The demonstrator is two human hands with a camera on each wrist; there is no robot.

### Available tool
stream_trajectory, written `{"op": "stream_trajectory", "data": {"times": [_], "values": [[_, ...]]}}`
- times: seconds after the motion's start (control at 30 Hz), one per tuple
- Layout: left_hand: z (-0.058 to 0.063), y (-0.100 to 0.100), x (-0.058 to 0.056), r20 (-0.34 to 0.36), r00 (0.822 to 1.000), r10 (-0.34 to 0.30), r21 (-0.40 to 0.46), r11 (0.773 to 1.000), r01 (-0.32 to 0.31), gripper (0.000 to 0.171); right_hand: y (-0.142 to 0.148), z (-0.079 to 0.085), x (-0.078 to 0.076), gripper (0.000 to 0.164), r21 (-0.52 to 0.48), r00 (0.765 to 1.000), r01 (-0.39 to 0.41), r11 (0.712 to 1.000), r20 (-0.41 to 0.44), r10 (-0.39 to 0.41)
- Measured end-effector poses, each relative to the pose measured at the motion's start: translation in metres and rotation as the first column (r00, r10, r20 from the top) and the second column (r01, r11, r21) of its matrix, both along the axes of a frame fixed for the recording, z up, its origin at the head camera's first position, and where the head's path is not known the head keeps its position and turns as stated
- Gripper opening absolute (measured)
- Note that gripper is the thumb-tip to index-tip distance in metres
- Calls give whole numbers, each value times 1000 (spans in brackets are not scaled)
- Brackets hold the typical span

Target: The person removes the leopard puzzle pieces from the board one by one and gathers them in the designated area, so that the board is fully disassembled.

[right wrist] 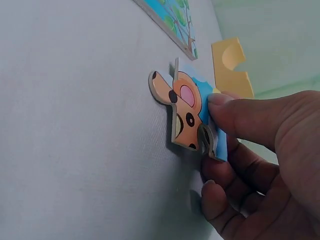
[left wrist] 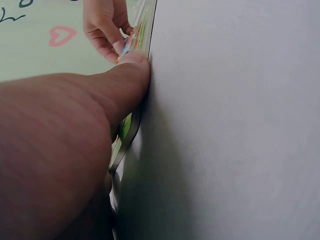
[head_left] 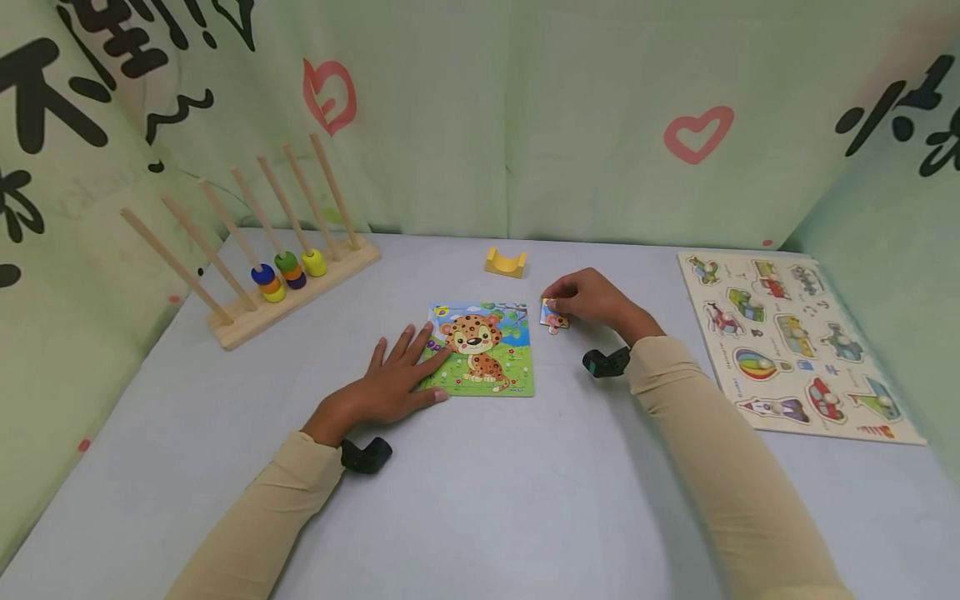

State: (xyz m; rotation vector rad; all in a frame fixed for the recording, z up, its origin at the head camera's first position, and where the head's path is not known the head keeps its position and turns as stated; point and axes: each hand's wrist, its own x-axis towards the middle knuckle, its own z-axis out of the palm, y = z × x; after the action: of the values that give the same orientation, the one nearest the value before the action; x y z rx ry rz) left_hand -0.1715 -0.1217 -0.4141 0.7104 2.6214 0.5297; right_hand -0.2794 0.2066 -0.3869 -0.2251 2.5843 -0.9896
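A square puzzle (head_left: pixel 487 358) with a spotted leopard cub on green grass lies flat in the middle of the table. My left hand (head_left: pixel 397 379), fingers spread, rests over its left edge. In the left wrist view the left thumb (left wrist: pixel 132 60) lies along the puzzle's edge. Just right of the puzzle, my right hand (head_left: pixel 592 302) pinches a small puzzle piece (right wrist: pixel 187 110) between thumb and fingers. Part of an orange animal face with a pink ear and one eye shows on that piece, against blue. It is tilted; whether it touches the table cannot be made out.
Behind the puzzle stands a yellow curved block (head_left: pixel 506 263). A wooden peg rack (head_left: pixel 300 304) with coloured rings is at the back left. To the right lies a picture board (head_left: pixel 798 346) with toy shapes. Green curtains (head_left: pixel 585 125) surround the table's back and sides.
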Motion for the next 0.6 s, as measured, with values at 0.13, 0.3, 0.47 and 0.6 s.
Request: {"op": "stream_trajectory", "data": {"times": [0.13, 0.3, 0.47, 0.6], "values": [[-1, 0, 0, -4, 1000, -2, -1, 1000, 2, 69, 2, -1, 0, 25, 8, 1000, 2, 1000, -10, -2], [-2, 0, -1, -8, 1000, -6, 3, 1000, 6, 69, 2, -3, -1, 24, 9, 1000, 7, 1000, -20, -7], [-3, 0, 0, -10, 1000, -4, 20, 1000, 4, 69, 1, -6, -1, 21, 30, 998, 5, 1000, -68, -3], [-2, -1, 1, -13, 1000, 0, 32, 999, 1, 69, 2, -7, -1, 20, 36, 996, 6, 999, -87, -3]]}}
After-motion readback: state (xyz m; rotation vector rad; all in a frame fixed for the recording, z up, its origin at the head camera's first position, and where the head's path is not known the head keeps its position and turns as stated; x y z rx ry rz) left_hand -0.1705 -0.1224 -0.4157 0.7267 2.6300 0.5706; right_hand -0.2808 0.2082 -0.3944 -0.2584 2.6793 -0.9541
